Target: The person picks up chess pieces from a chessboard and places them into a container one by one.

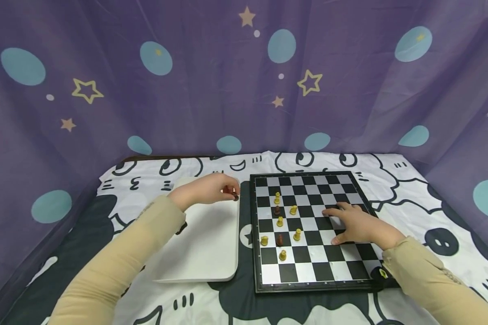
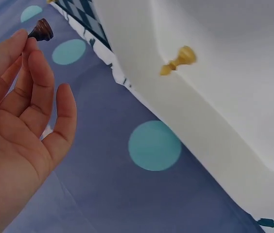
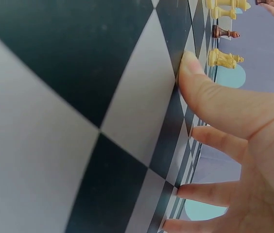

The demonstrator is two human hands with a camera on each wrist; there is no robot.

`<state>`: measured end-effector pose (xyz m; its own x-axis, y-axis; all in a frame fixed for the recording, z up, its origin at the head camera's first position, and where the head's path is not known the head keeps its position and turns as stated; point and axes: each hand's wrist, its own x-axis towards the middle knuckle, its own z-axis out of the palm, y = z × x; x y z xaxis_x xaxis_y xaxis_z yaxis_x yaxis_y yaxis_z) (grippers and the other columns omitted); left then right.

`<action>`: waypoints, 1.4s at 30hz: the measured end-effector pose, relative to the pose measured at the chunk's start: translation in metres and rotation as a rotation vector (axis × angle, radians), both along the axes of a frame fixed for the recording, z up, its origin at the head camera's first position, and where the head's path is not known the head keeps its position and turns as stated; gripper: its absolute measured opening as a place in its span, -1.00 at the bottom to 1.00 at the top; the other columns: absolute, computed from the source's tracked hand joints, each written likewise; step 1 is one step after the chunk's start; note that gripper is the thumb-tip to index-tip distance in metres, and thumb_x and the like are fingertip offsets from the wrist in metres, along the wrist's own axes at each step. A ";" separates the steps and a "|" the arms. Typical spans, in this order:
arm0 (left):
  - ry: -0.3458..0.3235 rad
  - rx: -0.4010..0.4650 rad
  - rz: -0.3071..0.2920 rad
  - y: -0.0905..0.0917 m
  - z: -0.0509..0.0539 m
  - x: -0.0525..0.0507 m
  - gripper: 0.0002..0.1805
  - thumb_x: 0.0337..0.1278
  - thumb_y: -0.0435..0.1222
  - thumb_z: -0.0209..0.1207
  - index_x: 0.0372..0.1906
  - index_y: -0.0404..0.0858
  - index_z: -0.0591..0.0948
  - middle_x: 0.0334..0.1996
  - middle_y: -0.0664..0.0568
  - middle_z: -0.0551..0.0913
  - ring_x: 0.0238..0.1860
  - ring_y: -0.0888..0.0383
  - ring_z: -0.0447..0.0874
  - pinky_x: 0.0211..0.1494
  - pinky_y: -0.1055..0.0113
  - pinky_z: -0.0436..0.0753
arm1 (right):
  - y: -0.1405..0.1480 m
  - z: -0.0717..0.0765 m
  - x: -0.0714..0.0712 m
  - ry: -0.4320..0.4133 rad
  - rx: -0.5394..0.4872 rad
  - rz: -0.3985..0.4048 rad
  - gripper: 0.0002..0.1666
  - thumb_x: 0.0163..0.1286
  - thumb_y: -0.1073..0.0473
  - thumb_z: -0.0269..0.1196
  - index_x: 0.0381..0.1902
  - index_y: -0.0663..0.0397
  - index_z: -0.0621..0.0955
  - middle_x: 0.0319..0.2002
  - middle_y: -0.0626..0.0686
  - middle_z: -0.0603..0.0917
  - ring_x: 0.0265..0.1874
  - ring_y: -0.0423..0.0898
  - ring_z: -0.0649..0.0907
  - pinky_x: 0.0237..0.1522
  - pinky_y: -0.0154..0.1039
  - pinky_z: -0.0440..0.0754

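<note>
My left hand point(image 1: 211, 187) pinches a dark brown chess piece point(image 2: 42, 31) between thumb and fingertips, over the far right part of a white tray point(image 1: 203, 243). Its base shows, while the fingers hide its top. A yellow chess piece point(image 2: 179, 60) lies on its side in the tray in the left wrist view. On the black-and-white chessboard point(image 1: 321, 285), my right hand point(image 1: 359, 225) rests its spread fingertips on the right side. Several yellow pieces point(image 1: 297, 234) and two brown ones, one a brown chess piece point(image 1: 279, 240), stand on the board's left half.
The tray stands left of the board, with a narrow strip of patterned cloth point(image 1: 246, 266) between them. A purple curtain point(image 1: 211, 99) hangs behind the table. A small black item with a yellow-green mark point(image 1: 382, 273) lies at the board's near right corner, by the right sleeve.
</note>
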<state>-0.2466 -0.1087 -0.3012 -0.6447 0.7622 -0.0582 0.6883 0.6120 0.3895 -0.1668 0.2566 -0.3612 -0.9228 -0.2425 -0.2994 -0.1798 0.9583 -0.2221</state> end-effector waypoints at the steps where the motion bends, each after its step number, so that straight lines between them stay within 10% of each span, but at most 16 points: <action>1: 0.001 0.001 -0.003 -0.002 -0.001 0.000 -0.93 0.20 -0.34 0.19 -0.24 -0.18 0.64 -0.41 0.14 0.64 -0.36 0.26 0.52 -0.16 0.30 0.52 | 0.000 0.000 0.000 0.000 0.001 0.001 -0.03 -0.15 -0.20 0.47 0.26 -0.05 0.45 0.30 0.52 0.17 0.20 0.59 0.22 -0.01 0.46 0.34; 42: -0.054 -0.116 0.040 -0.026 -0.051 -0.015 -0.94 0.07 -0.45 0.25 -0.35 -0.25 0.65 -0.53 0.10 0.52 -0.47 0.27 0.36 -0.30 0.42 0.40 | -0.001 -0.001 -0.001 0.004 -0.007 -0.008 -0.02 -0.16 -0.20 0.48 0.26 -0.04 0.45 0.30 0.49 0.20 0.20 0.59 0.21 0.01 0.46 0.31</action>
